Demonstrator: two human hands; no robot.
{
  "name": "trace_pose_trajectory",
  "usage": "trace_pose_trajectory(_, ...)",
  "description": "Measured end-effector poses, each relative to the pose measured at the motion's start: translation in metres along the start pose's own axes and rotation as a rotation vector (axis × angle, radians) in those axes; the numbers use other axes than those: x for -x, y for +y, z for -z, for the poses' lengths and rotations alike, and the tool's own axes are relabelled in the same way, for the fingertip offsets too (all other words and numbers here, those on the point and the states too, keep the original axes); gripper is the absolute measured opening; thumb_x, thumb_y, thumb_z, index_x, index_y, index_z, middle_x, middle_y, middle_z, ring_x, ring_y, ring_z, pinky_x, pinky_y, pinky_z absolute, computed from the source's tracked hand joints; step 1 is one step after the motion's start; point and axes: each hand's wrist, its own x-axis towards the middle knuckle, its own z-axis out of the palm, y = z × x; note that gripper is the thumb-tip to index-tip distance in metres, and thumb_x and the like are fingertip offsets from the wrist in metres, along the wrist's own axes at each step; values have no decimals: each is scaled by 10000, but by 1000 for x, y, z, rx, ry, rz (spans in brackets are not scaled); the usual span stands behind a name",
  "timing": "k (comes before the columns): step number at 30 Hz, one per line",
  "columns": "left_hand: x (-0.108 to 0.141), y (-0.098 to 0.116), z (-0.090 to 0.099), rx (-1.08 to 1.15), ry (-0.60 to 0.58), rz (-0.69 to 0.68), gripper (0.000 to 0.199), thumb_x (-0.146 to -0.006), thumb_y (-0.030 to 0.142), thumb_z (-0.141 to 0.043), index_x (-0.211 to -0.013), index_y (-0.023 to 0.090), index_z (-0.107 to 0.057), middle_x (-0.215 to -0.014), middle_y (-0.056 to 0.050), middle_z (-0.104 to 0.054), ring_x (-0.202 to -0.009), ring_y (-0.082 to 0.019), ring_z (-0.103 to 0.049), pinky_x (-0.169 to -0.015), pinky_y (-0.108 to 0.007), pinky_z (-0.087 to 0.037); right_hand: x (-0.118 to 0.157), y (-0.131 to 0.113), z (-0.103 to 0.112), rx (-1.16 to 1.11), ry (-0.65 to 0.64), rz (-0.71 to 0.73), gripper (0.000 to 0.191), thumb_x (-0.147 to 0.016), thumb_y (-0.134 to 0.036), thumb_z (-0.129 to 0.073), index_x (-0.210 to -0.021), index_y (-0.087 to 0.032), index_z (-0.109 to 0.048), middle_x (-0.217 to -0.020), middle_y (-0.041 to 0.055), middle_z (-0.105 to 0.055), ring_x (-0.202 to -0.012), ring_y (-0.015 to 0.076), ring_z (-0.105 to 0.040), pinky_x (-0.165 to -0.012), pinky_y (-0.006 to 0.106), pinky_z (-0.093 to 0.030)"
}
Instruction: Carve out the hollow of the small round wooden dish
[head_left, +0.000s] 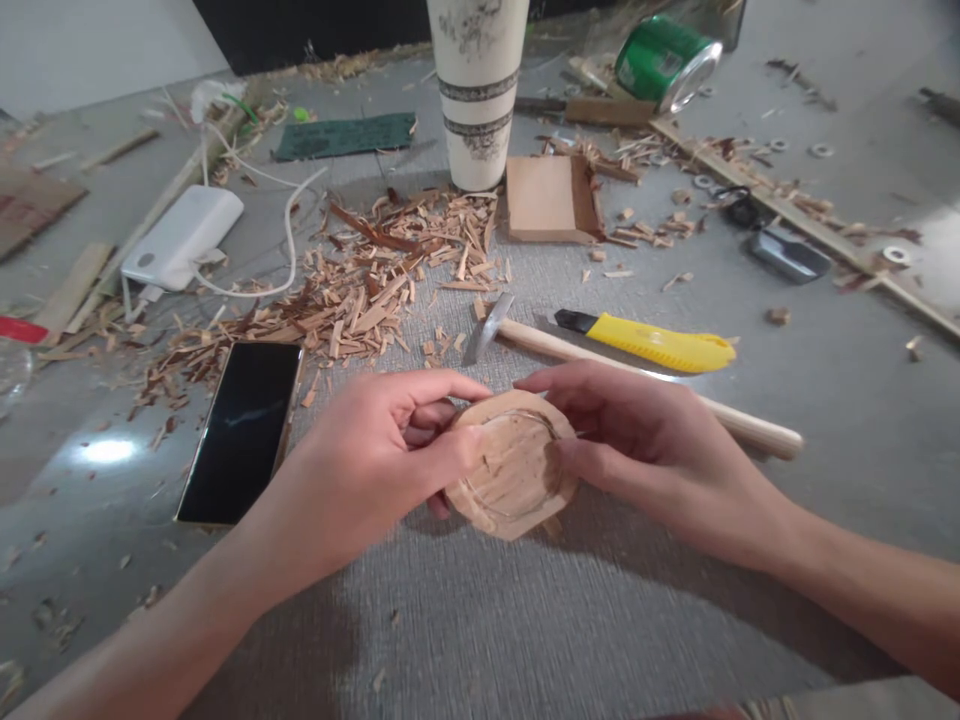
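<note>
Between my two hands is a small carved wooden dish with a roughly eight-sided rim and a shallow round hollow. My left hand grips its left side, the thumb on the rim and the fingers curled behind. On the right side my right hand pinches the dish, with its thumb at the hollow's edge. Just beyond the hands lies a hammer with a pale wooden handle, partly covered by my right hand. A yellow utility knife rests behind that handle.
A phone lies left of my hands. Wood shavings are heaped beyond it, near a white power bank with a cable. A tall patterned cup, a wooden tray-like piece and a green can stand or lie farther back.
</note>
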Motion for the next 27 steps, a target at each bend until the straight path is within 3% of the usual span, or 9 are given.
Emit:
trace_pose_trajectory(6,-3,-3,-2,-67,22,-74,268,-974,275,-681,-1214,248,-797,-960,-4,-824,-715,-122,-732,-566,-140,-579,-1,1,-2,101,67,8,354,-938,-219,-688,-1277,-319,-712,-1124,23,-775,-994,232,-739,-739,322,-613)
trace_pose_trajectory(10,-4,-4,-3,-35,18,-93,319,-990,302,-674,-1300,265,-740,-977,-3,-823,-793,-145,-764,-622,-158,-600,-1,-1,-1,132,100,26,364,-951,-233,-678,-1301,-323,-720,-1119,25,-780,-956,229,-737,-694,319,-599)
trace_pose_trajectory(14,-3,-3,-2,45,-10,-78,410,-935,195,-671,-1332,294,-700,-1004,11,-818,-910,-174,-784,-694,-185,-619,-1,-4,0,130,116,23,327,-970,-263,-676,-1290,-311,-722,-1069,29,-778,-933,227,-736,-680,316,-594)
trace_pose_trajectory(20,-4,-3,1,63,-43,-80,545,-851,130,-677,-1367,304,-674,-1079,11,-819,-930,-167,-774,-737,-202,-610,-2,-4,1,108,131,21,323,-929,-254,-706,-1249,-294,-723,-1120,47,-790,-917,237,-739,-665,329,-604)
trace_pose_trajectory(27,-4,-4,3,40,-40,-75,517,-845,163,-677,-1349,280,-679,-1065,1,-826,-902,-171,-777,-721,-206,-609,-1,-5,1,117,126,23,342,-926,-241,-700,-1262,-297,-729,-1135,45,-794,-944,245,-743,-694,340,-613)
